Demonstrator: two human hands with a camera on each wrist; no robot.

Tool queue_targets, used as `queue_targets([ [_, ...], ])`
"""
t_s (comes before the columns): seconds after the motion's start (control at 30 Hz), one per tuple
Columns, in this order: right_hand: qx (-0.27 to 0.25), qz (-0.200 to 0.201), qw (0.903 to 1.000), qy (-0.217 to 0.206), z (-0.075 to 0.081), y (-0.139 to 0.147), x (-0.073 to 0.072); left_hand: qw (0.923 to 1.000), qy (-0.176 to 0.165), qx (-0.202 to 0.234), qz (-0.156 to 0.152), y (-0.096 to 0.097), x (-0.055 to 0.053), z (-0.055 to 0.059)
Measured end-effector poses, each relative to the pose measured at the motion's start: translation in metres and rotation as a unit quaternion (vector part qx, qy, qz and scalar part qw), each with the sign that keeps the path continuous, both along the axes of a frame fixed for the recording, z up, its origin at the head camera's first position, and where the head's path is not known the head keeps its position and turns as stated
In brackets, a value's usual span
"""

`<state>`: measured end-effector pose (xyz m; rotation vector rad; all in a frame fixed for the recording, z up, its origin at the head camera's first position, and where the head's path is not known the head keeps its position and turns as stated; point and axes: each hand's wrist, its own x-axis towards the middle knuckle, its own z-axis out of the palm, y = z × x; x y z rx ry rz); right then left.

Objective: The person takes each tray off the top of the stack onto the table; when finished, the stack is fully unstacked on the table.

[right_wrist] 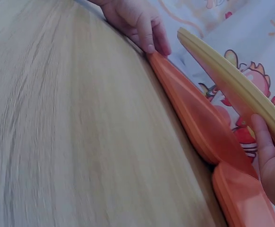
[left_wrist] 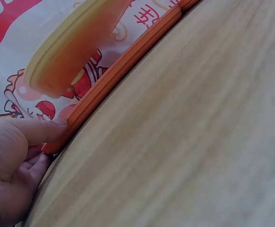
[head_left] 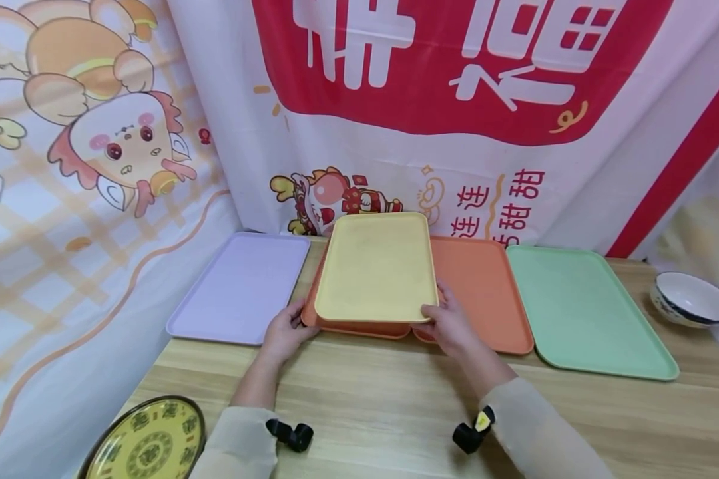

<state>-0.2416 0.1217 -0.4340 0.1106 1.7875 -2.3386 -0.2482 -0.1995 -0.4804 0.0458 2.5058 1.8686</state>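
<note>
My right hand (head_left: 452, 326) holds a yellow tray (head_left: 377, 266) by its near right corner. The yellow tray is raised and tilted over an orange tray (right_wrist: 194, 104), hiding most of it in the head view. My left hand (head_left: 284, 336) pinches the near left corner of that orange tray, thumb on the rim and fingers curled beneath, as the left wrist view shows. A second orange tray (head_left: 479, 293) lies against its right side, partly behind my right hand.
A lilac tray (head_left: 239, 289) lies at the left and a green tray (head_left: 587, 309) at the right. A white patterned bowl (head_left: 695, 299) stands at the far right. A yellow patterned plate (head_left: 150, 442) is at the near left. Printed cloth (head_left: 216, 100) hangs behind the wooden table (head_left: 365, 399).
</note>
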Motion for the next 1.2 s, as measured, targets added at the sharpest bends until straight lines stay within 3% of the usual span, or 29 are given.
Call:
queue_targets([
  [0.23,0.014,-0.024,0.9995,0.016,0.011,0.041,0.01,0.9999,-0.014,-0.007,0.003,0.0,-0.003,-0.002],
  [0.57,0.021,-0.07,0.9973,0.002,0.021,0.106,0.024,1.0,-0.007,-0.007,0.002,0.0,-0.004,-0.004],
  [0.8,-0.052,-0.12,0.9914,0.007,0.025,0.151,0.03,1.0,-0.007,-0.001,0.005,0.001,-0.002,-0.003],
  [1.03,-0.134,-0.166,0.9755,0.055,0.027,0.185,0.036,0.9999,-0.013,0.0,0.006,0.001,-0.004,-0.003],
  [1.13,-0.15,-0.169,0.9714,0.072,0.027,0.195,0.038,0.9999,-0.013,-0.008,0.003,0.0,-0.003,-0.002],
  [1.2,-0.143,-0.157,0.974,0.079,0.028,0.202,0.04,0.9999,-0.014,-0.01,0.001,0.0,-0.003,-0.001],
])
